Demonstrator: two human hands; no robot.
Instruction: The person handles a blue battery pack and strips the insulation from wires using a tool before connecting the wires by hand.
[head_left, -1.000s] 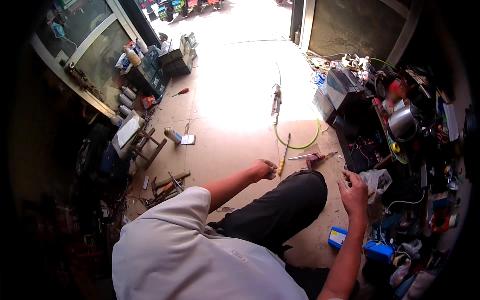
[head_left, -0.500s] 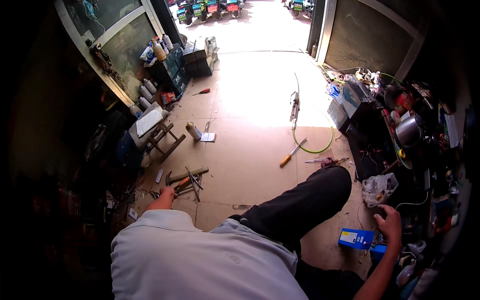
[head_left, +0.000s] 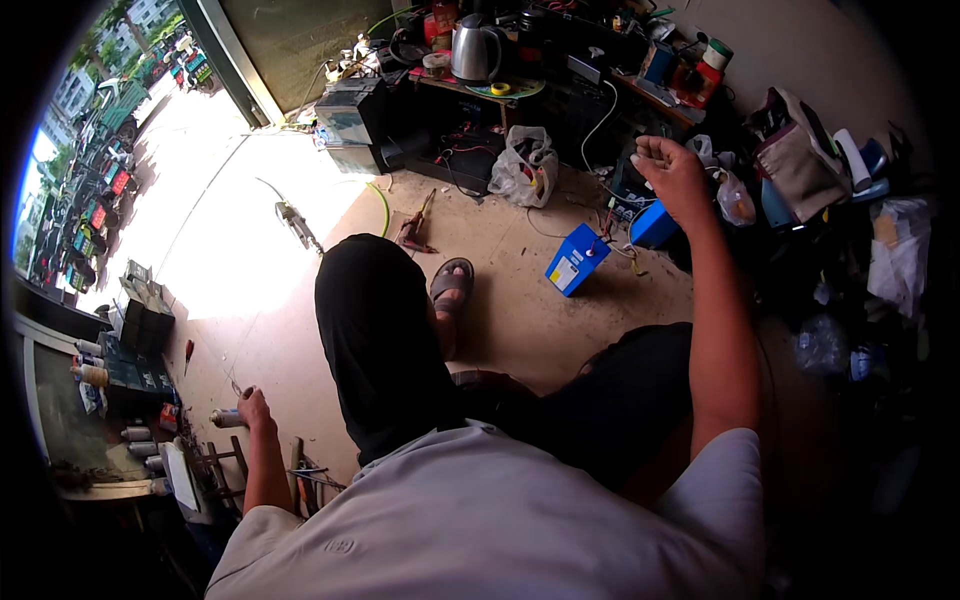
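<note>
My right hand (head_left: 676,180) is raised over the clutter at the right. Its fingers are loosely bent and apart, with nothing seen in them. Just below it a blue box (head_left: 654,226) is partly covered by the wrist. Another blue box, like a battery pack with a yellow and white label (head_left: 578,262), stands on the floor, thin wires at its end. At the lower left, my left hand (head_left: 254,408) has its fingers curled; what they hold, if anything, is hidden. Beside it shows a spray can (head_left: 226,418). A hammer and other hand tools (head_left: 308,480) lie near that forearm.
A red-handled tool (head_left: 415,235) and an air gun (head_left: 296,224) with a green hose lie on the floor. A kettle (head_left: 475,50), a plastic bag (head_left: 524,168) and dark boxes crowd the back. A small stool (head_left: 185,480) stands at lower left.
The view has swung to the right. My left hand has come away from the hammer and tools and is now beside the spray can. My right hand is lifted by the blue boxes.
</note>
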